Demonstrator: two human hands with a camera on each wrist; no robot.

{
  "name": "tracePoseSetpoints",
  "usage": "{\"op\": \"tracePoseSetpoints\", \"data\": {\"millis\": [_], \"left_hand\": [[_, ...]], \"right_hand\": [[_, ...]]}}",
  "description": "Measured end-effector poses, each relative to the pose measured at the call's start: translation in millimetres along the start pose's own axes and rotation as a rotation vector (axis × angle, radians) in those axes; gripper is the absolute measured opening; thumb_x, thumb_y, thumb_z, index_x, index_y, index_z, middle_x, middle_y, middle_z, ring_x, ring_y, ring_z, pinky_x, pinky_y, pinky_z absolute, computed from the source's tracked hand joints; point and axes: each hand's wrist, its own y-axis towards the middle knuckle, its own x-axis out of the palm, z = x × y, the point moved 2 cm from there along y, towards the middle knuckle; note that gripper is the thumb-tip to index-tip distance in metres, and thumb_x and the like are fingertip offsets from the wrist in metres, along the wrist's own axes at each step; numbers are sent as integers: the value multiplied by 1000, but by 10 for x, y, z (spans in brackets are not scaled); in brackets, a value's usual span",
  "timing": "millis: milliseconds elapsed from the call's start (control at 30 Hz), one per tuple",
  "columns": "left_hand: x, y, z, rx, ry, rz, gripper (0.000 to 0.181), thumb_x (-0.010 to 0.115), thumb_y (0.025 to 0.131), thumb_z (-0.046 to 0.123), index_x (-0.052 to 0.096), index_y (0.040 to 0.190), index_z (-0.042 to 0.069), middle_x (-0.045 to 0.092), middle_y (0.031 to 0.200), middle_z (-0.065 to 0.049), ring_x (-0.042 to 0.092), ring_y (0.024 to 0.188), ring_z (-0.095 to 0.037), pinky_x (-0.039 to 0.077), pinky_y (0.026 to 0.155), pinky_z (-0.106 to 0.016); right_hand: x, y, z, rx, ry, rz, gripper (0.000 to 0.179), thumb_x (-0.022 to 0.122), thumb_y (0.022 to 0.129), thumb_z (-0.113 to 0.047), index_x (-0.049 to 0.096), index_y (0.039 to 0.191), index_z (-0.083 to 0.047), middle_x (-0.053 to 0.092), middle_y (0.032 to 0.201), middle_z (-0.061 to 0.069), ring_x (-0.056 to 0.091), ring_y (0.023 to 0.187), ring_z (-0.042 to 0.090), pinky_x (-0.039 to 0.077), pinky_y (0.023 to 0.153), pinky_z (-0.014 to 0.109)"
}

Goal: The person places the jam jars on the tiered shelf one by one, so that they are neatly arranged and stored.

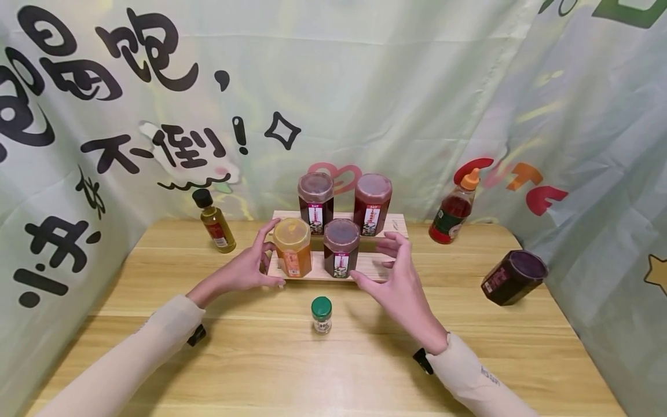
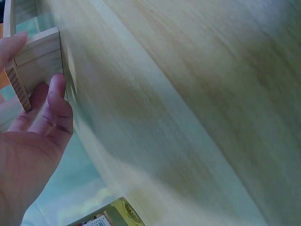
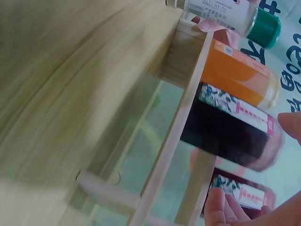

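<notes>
A two-step wooden rack [image 1: 372, 267] carries hexagonal jars: an amber jar [image 1: 292, 255] and a dark jar [image 1: 333, 249] on the lower step, another dark jar [image 1: 316, 200] and a red jar [image 1: 372, 200] on the upper one. My left hand [image 1: 250, 265] grips the rack's left end; in the left wrist view, the thumb is at its front and curled fingers [image 2: 56, 106] lie round the end board. Over the right part of the lower step, my right hand [image 1: 400, 284] has spread fingers and holds nothing. Its thumb tip overlaps the front dark jar's lower edge in the head view.
A small green-capped shaker [image 1: 322, 315] stands in front of the rack. An oil bottle [image 1: 215, 223] is at the back left, a red sauce bottle [image 1: 453, 208] at the back right. Another dark jar [image 1: 513, 278] stands near the table's right edge. A printed curtain [image 1: 365, 87] hangs behind.
</notes>
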Motion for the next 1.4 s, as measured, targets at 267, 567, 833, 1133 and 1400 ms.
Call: {"op": "tracePoseSetpoints", "data": {"millis": [267, 567, 833, 1133, 1400], "left_hand": [[15, 19, -48, 1, 0, -4, 132, 93, 82, -4, -1, 173, 12, 67, 132, -27, 61, 75, -36, 53, 60, -32], [67, 81, -440, -5, 24, 14, 143, 99, 80, 5, -5, 174, 30, 68, 133, -21, 61, 76, -29, 54, 59, -34], [34, 73, -469, 2, 22, 10, 143, 101, 80, 14, -5, 173, 39, 71, 129, -12, 62, 76, -26, 56, 60, -36], [46, 72, -467, 15, 15, 11, 143, 100, 80, 12, -5, 174, 37, 70, 129, -15, 62, 78, -27, 56, 62, -36], [68, 91, -429, 4, 10, 22, 143, 98, 80, 2, -6, 174, 27, 69, 131, -20, 61, 80, -33, 55, 59, -35]], "right_hand": [[-284, -94, 80, 21, -64, 45, 92, 96, 88, -23, 36, 156, -8, 54, 150, 16, 58, 129, 37, 52, 103, 57], [-680, -200, 172, -36, -179, 139, 88, 94, 88, -18, 39, 155, -3, 50, 150, 16, 54, 136, 33, 49, 103, 32], [-1100, -285, 231, -110, -272, 239, 84, 94, 84, -5, 43, 151, 5, 51, 145, 20, 53, 132, 35, 41, 98, 12], [-1622, -382, 332, 76, -237, 466, 83, 92, 86, -9, 47, 155, -13, 48, 143, -6, 50, 127, 12, 41, 104, 17], [-1979, -434, 544, 206, -167, 615, 90, 90, 86, -12, 37, 156, -24, 35, 144, -14, 37, 133, 4, 30, 104, 15]]}}
